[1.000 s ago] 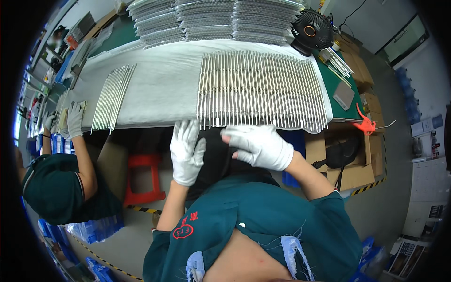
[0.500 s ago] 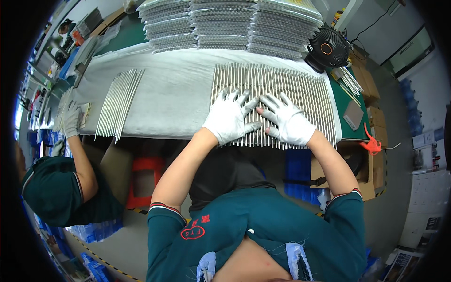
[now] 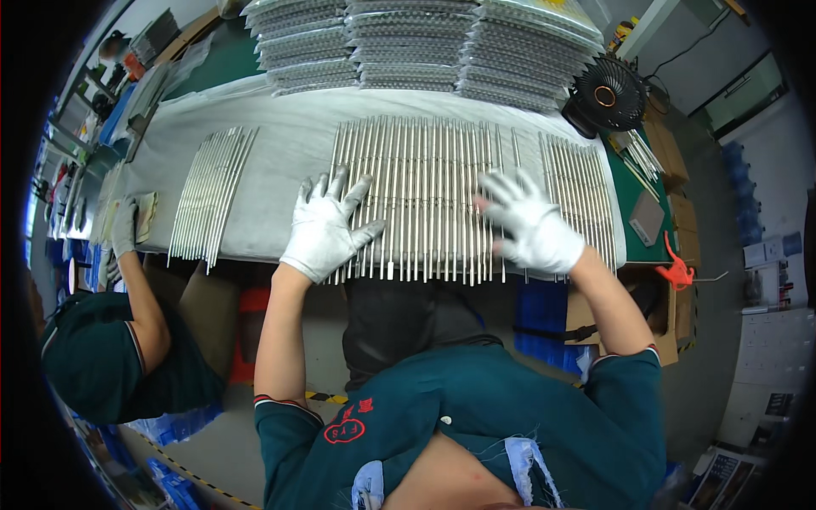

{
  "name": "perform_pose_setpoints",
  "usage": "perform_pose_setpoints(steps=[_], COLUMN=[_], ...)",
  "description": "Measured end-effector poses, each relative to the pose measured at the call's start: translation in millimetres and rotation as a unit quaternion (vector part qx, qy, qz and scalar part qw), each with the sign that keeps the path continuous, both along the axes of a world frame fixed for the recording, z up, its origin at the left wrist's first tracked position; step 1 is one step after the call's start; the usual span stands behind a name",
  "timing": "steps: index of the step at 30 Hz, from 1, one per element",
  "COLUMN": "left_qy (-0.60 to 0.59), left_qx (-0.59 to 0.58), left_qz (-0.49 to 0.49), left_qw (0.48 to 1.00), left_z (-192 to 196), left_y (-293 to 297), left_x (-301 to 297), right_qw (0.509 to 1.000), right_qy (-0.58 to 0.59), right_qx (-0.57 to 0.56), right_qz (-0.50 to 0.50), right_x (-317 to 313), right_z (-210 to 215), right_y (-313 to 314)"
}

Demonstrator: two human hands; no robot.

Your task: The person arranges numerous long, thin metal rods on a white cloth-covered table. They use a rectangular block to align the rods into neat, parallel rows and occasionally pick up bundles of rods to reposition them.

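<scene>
A row of thin metal rods [image 3: 425,183] lies side by side on the white cloth [image 3: 289,170] in front of me, their near ends reaching over the table edge. My gloved left hand [image 3: 327,225] lies with spread fingers on the row's left side. At its right side is my gloved right hand [image 3: 535,223], slightly blurred, fingers apart, over a few rods spaced more widely. A second, closely set group of rods [image 3: 582,187] lies beyond it to the right, partly hidden by that hand. Neither hand is wrapped round a rod.
Another batch of rods [image 3: 212,195] lies to the left, near a co-worker's gloved hand [image 3: 125,228]. Stacked clear-wrapped packs [image 3: 408,47] line the back. A black fan [image 3: 605,93], a grey block [image 3: 646,218] and a red air gun [image 3: 677,268] are on the right.
My left hand has moved left with part of the rods, splitting the single wide row into two groups. My right hand has shifted slightly right.
</scene>
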State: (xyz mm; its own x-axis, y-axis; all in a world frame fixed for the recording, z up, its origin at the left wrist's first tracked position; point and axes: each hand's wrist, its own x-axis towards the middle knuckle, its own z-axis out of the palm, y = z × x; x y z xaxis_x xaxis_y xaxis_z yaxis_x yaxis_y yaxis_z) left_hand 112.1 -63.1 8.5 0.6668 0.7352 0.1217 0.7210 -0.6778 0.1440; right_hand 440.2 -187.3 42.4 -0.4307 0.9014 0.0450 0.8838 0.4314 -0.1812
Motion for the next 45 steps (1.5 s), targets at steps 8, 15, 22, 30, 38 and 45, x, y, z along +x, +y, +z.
perform_pose_setpoints(steps=[8, 15, 22, 30, 38, 45], left_qy=[-0.015, -0.021, -0.017, -0.016, 0.006, -0.079], left_qx=[0.019, 0.019, 0.021, 0.011, -0.024, -0.017], left_qz=[-0.02, -0.021, -0.015, -0.013, -0.113, -0.231], left_qw=[1.0, 0.999, 1.0, 1.0, 0.993, 0.97], left_z=[-7, -3, -7, -6, 15, 1], left_y=[3, 2, 2, 3, -55, -107], left_x=[-2, -2, -4, -2, 25, 117], right_qw=[0.993, 0.998, 0.995, 0.993, 0.988, 0.964], right_qy=[-0.044, -0.05, 0.054, 0.006, 0.082, 0.087], right_qx=[0.019, -0.024, 0.059, -0.004, 0.027, 0.068], right_qz=[-0.104, -0.031, -0.065, -0.115, -0.125, -0.24], right_x=[133, 59, 61, 78, 60, 122], right_z=[-26, -11, -6, -26, -11, -50], right_y=[-56, -12, -14, -57, -58, 29])
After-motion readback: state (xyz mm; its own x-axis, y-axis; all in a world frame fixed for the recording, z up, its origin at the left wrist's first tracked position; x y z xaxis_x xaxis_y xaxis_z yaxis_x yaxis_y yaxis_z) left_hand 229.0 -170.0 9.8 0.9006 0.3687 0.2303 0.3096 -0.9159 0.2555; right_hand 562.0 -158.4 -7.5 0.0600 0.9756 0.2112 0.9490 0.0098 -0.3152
